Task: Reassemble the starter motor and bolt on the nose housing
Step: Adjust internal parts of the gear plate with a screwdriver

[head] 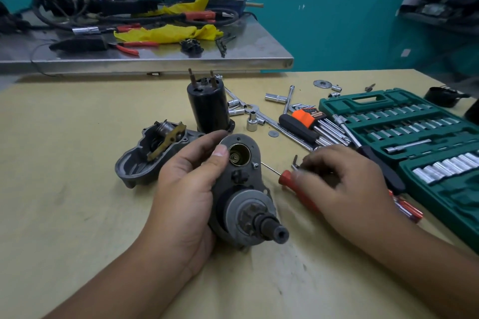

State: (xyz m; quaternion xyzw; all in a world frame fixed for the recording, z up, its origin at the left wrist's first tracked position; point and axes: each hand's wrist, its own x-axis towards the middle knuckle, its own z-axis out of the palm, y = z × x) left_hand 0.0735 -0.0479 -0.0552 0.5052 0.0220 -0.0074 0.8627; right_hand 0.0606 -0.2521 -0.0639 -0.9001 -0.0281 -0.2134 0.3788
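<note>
Right hand's fingertips [315, 167] blurred; socket case [425, 137] cropped.

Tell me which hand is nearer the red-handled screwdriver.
Right. The right hand lies over the red-handled screwdriver, fingers at its handle, blurred. The left hand is apart from it, gripping the starter motor body.

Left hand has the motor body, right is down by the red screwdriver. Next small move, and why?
Probably close the right hand on the red screwdriver and lift it. The hand is blurred over the handle, so its grip is unclear. The left hand holds the starter motor upright with a small screw showing on its face. The nose housing lies apart on the table.
</note>
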